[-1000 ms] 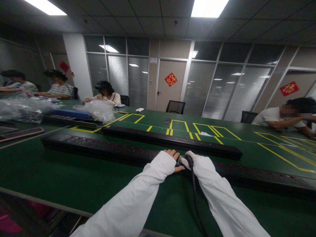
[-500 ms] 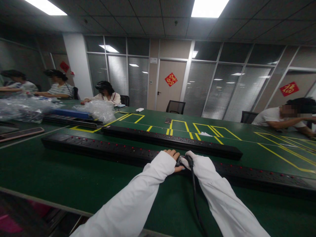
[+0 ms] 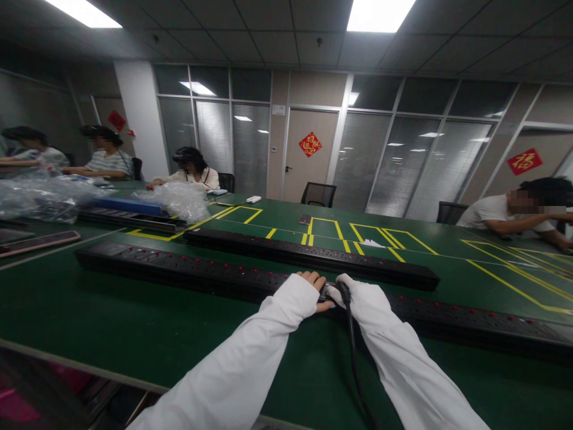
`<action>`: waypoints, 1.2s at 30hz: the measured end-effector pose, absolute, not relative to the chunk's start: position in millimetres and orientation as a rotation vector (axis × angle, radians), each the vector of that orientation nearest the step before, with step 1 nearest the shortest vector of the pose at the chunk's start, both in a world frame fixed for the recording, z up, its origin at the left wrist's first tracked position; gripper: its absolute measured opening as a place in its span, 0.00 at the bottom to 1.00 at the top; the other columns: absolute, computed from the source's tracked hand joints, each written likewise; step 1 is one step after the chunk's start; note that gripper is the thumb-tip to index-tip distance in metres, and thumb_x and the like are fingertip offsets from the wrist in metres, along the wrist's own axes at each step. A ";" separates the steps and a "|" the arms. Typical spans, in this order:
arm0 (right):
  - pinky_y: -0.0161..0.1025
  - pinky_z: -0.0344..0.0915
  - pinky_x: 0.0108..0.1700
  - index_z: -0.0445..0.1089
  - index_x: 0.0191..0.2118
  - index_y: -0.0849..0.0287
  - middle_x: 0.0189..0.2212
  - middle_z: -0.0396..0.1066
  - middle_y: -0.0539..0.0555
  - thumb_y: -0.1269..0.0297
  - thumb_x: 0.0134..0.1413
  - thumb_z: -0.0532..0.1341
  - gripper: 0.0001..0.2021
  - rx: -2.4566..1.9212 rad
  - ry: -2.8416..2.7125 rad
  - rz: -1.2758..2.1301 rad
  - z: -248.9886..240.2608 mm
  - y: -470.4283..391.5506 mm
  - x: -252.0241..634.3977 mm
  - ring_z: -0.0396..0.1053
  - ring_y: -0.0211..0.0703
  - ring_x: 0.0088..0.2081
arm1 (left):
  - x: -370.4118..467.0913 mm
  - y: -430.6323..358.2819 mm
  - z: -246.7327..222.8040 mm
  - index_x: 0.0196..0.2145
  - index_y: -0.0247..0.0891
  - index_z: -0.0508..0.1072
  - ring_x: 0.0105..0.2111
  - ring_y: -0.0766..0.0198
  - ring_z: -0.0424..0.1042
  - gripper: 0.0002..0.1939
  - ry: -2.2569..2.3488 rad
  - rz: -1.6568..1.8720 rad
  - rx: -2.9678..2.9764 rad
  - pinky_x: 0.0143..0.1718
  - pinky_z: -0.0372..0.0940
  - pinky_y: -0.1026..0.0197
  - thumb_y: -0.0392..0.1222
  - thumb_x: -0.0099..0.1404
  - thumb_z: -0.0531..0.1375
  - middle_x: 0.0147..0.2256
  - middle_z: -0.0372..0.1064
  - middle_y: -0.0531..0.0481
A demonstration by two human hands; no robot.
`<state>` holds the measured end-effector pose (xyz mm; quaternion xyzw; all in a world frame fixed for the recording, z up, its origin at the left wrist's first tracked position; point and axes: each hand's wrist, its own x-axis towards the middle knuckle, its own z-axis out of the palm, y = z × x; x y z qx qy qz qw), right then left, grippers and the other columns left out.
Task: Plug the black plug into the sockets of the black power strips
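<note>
A long black power strip (image 3: 188, 272) with a row of red lights lies across the table in front of me. My left hand (image 3: 316, 289) wraps over its middle, fingers on the far side and thumb on the near side. My right hand (image 3: 353, 285), in a white glove, is closed around a black power plug (image 3: 344, 292) just above the strip, beside my left hand. From the plug a black cable (image 3: 353, 346) runs down toward me. The plug's front end is hidden by the fingers, so I cannot tell whether it sits in a socket.
A second black power strip (image 3: 308, 255) lies behind the first on the green table (image 3: 147, 334). Clear plastic wrap (image 3: 181, 200) and a blue bar (image 3: 129, 206) are at left. Yellow tape (image 3: 329, 220) marks the tabletop. Several people sit around it.
</note>
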<state>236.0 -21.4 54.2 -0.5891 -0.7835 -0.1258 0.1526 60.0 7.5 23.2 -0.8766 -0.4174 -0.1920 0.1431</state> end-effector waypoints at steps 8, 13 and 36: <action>0.38 0.66 0.35 0.66 0.42 0.62 0.34 0.68 0.51 0.55 0.59 0.54 0.15 -1.665 -2.256 -0.338 54.2 -22.2 236.8 0.67 0.35 0.32 | 59.9 7.1 22.3 0.46 0.37 0.65 0.39 0.52 0.66 0.27 -1.206 -0.550 -2.533 0.39 0.61 0.52 0.61 0.59 0.51 0.42 0.66 0.44; 0.38 0.66 0.35 0.66 0.41 0.62 0.33 0.68 0.51 0.54 0.59 0.54 0.15 -1.666 -2.232 -0.343 53.8 -22.9 235.9 0.67 0.35 0.32 | 60.0 8.0 21.8 0.46 0.38 0.65 0.39 0.52 0.66 0.27 -1.203 -0.557 -2.524 0.39 0.61 0.52 0.61 0.58 0.51 0.42 0.66 0.44; 0.39 0.67 0.37 0.66 0.42 0.61 0.36 0.68 0.52 0.56 0.59 0.54 0.14 -1.531 -1.891 -0.189 57.3 -25.5 242.2 0.67 0.36 0.33 | 59.0 6.1 26.0 0.49 0.37 0.64 0.40 0.52 0.66 0.30 -1.231 -0.522 -2.568 0.41 0.60 0.52 0.63 0.59 0.50 0.43 0.66 0.43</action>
